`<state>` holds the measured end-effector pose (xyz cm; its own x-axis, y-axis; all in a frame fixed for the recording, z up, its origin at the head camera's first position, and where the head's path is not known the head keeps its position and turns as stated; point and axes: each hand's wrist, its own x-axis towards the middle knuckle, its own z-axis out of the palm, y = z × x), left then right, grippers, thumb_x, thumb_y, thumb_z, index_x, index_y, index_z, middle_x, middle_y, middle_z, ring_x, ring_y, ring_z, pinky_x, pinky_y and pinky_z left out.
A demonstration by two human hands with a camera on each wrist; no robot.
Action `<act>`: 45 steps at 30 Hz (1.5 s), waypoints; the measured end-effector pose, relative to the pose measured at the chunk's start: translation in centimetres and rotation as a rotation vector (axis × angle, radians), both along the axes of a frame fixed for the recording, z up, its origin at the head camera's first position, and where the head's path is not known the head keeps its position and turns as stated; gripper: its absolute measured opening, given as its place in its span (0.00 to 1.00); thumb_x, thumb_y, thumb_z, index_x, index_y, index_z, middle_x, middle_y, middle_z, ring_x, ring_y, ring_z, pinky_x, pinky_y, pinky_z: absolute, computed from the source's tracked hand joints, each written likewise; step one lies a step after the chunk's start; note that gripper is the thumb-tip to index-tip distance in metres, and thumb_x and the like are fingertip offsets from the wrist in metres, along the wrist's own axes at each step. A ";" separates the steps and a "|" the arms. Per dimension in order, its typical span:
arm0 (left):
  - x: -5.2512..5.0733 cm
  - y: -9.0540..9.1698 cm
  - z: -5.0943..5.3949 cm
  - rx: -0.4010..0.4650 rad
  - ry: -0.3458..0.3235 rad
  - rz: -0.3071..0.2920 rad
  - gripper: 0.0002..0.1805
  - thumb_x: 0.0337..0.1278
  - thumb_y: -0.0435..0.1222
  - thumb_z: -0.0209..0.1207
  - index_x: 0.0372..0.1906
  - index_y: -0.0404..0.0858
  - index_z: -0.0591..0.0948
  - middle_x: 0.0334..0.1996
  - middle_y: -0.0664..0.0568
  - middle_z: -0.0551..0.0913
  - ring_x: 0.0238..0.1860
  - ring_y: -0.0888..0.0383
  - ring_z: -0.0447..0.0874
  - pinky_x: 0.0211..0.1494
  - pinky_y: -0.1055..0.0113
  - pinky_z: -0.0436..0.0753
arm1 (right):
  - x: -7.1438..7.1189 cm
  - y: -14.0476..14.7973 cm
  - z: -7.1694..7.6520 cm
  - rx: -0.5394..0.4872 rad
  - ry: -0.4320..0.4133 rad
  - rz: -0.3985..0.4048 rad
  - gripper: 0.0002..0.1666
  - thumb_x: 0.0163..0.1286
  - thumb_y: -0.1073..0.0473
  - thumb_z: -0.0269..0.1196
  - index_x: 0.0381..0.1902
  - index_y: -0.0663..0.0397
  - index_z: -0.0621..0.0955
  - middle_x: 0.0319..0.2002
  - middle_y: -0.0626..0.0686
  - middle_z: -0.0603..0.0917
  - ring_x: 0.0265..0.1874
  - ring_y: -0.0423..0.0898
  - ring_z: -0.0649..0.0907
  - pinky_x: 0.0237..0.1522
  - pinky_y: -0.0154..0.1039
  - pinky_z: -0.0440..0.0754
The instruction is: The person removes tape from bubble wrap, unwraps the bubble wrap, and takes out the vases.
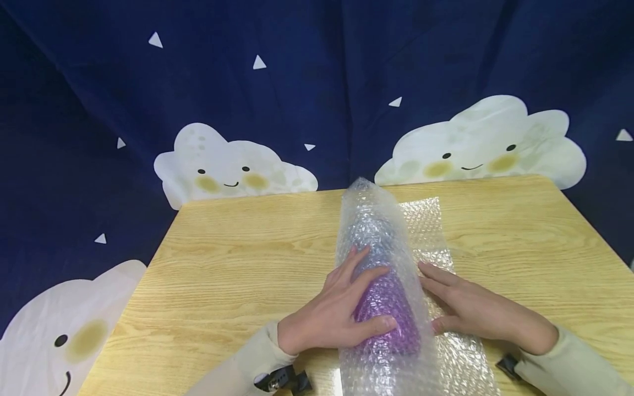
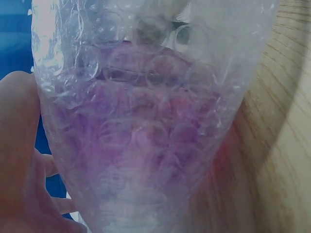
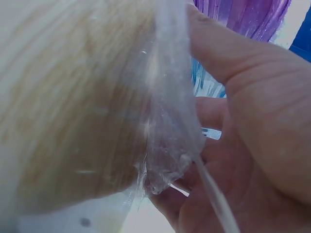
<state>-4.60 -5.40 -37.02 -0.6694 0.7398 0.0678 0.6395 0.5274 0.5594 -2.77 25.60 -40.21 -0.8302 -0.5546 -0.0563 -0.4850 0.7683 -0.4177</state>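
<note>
A purple and blue object (image 1: 388, 308) lies wrapped in clear bubble wrap (image 1: 366, 212), its narrower bluish end pointing away. My left hand (image 1: 339, 311) rests over its left side and top, fingers spread. On the right, my right hand (image 1: 487, 311) touches the wrap's edge with its fingertips, fingers extended. The left wrist view shows the purple part (image 2: 141, 121) through the bubbles, beside the left hand (image 2: 19, 155). In the right wrist view, a fold of wrap (image 3: 170, 121) stands along the right hand (image 3: 262, 102), with purple (image 3: 243, 17) beyond.
A flat strip of bubble wrap (image 1: 426, 220) extends to the right under the bundle. The light wooden table (image 1: 238, 247) lies below everything. Behind it hangs a dark blue cloth (image 1: 297, 99) with white smiling clouds and small triangles.
</note>
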 end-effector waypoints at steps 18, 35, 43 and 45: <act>0.0 -0.9 -1.0 0.054 -0.045 0.018 0.42 0.69 0.70 0.47 0.82 0.64 0.52 0.87 0.54 0.37 0.87 0.48 0.33 0.82 0.31 0.55 | 0.2 -0.1 0.0 -0.001 0.005 -0.007 0.64 0.58 0.19 0.56 0.76 0.61 0.69 0.80 0.68 0.61 0.74 0.70 0.69 0.69 0.63 0.72; -0.4 -1.1 -1.7 0.063 -0.037 0.003 0.46 0.66 0.75 0.39 0.83 0.62 0.49 0.86 0.54 0.38 0.87 0.46 0.35 0.81 0.32 0.57 | 0.1 -0.1 0.0 -0.010 0.019 0.003 0.63 0.58 0.20 0.57 0.78 0.57 0.66 0.80 0.69 0.60 0.73 0.70 0.71 0.69 0.62 0.73; -0.5 -1.2 -2.1 0.060 -0.041 -0.009 0.48 0.65 0.76 0.36 0.84 0.61 0.46 0.86 0.54 0.37 0.87 0.44 0.34 0.82 0.32 0.55 | 0.0 -0.1 0.0 -0.008 0.010 -0.002 0.63 0.58 0.19 0.57 0.79 0.57 0.66 0.80 0.68 0.60 0.74 0.69 0.70 0.70 0.61 0.72; -0.5 -1.3 -2.1 0.058 -0.043 -0.010 0.48 0.65 0.77 0.36 0.84 0.60 0.45 0.86 0.53 0.37 0.87 0.44 0.34 0.82 0.32 0.55 | 0.0 -0.1 0.0 -0.010 0.011 -0.001 0.63 0.58 0.19 0.57 0.79 0.57 0.65 0.80 0.69 0.60 0.73 0.69 0.71 0.70 0.61 0.72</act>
<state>-5.14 -6.65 -39.11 -0.6651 0.7423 0.0815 0.6191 0.4871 0.6159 -2.73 25.53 -40.24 -0.8313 -0.5542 -0.0422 -0.4885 0.7649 -0.4199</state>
